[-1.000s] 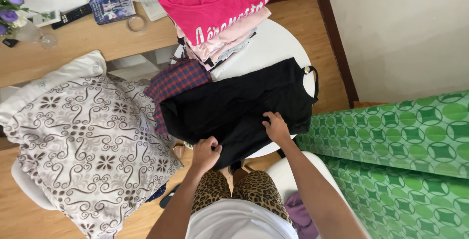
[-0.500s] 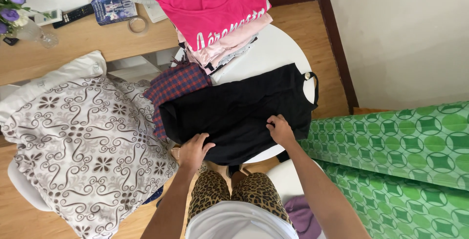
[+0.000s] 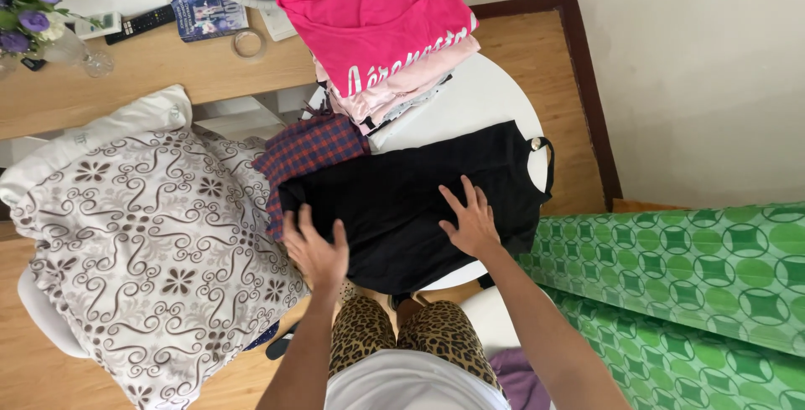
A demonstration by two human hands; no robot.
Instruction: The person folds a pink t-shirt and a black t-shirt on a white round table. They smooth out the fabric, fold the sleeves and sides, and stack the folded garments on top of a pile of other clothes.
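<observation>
Both the left hand [image 3: 316,248] and the right hand [image 3: 471,222] lie open, palms down, pressing the black garment [image 3: 411,200] flat on the round white table [image 3: 490,100], near its front edge.

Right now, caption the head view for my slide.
Both hands, left hand and right hand, press flat on a black garment spread over a round white table, beside stacked folded clothes.

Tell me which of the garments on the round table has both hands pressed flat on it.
The black garment, spread at the near edge under the left hand and right hand. The pink top crowns an untouched folded pile.
</observation>
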